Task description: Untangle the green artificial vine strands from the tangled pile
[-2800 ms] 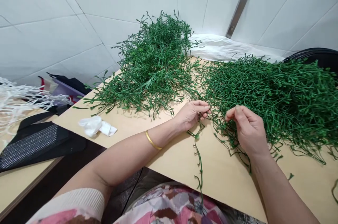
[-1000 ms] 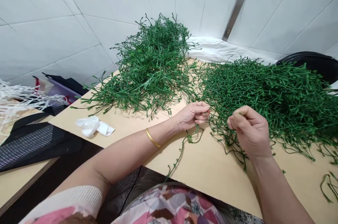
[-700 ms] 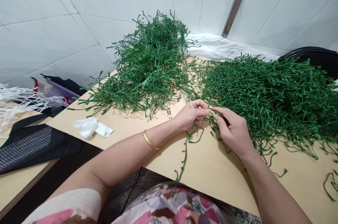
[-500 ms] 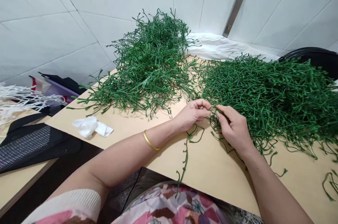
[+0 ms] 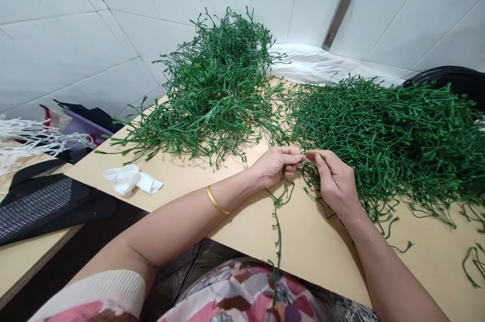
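My left hand [image 5: 278, 164], below a gold bangle, pinches a thin green cord-like strand [image 5: 278, 231]. The strand hangs from under that hand, over the table's near edge and onto my clothing, with small forked tips along it. Fingertip to fingertip with it, my right hand [image 5: 337, 180] is closed in a pinch; the bit between the fingers is too small to make out fully, though green shows there. A large heap of green strands [image 5: 359, 130] lies right behind and beside my right hand. Another tall heap [image 5: 215, 84] stands beyond my left hand.
The pale wooden table [image 5: 235, 231] reaches a white tiled wall. Crumpled white tissue [image 5: 132, 180] lies at its left. A white cloth or plastic sheet [image 5: 322, 64] runs along the back. White strands [image 5: 41, 135] and a black mesh item [image 5: 38, 205] sit far left. Loose green strands [image 5: 473, 266] lie right.
The hanging strand has swung to the right and lower over my clothing. My right thumb has shifted up against the fingers. Both hands stay close together.
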Demonstrator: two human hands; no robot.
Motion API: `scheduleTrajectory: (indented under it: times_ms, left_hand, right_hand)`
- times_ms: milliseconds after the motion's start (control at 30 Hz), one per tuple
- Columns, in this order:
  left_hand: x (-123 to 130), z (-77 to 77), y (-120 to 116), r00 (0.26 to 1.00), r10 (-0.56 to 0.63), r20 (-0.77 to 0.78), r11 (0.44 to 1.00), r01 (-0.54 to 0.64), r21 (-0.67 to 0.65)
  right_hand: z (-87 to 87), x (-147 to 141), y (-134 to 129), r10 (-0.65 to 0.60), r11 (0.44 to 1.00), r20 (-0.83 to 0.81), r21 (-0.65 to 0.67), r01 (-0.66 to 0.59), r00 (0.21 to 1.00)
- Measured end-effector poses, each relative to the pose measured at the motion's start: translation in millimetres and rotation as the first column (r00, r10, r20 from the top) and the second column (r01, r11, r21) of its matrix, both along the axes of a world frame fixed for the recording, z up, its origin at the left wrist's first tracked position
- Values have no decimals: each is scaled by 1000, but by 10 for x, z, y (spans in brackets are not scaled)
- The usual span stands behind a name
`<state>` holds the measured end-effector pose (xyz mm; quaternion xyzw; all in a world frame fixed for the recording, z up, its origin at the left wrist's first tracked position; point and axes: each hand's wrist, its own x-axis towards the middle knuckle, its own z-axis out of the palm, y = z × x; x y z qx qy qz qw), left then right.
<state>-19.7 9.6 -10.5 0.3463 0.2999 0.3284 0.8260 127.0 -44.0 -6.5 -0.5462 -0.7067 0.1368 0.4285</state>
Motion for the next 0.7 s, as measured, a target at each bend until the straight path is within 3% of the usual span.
scheduleTrajectory:
  times_ms: [167, 400, 600, 700]
  left_hand:
    - [-19, -1, 15, 998, -41, 50, 999, 41, 0]
    - [-31, 51, -4, 991, -98, 89, 995, 98, 9]
    - [-28, 51, -8, 990, -80, 115, 997, 81, -6]
    - [-26, 24, -4, 987, -76, 143, 997, 76, 3]
  right_hand:
    - [0, -52, -20, -19, 997, -14, -74, 18, 1000]
    - [11, -118, -9, 32, 995, 8, 99, -33, 999]
    - [-16, -109, 25, 71, 996, -19, 51, -70, 997]
    - [-24, -117, 20, 12, 998, 23, 67, -13, 1000]
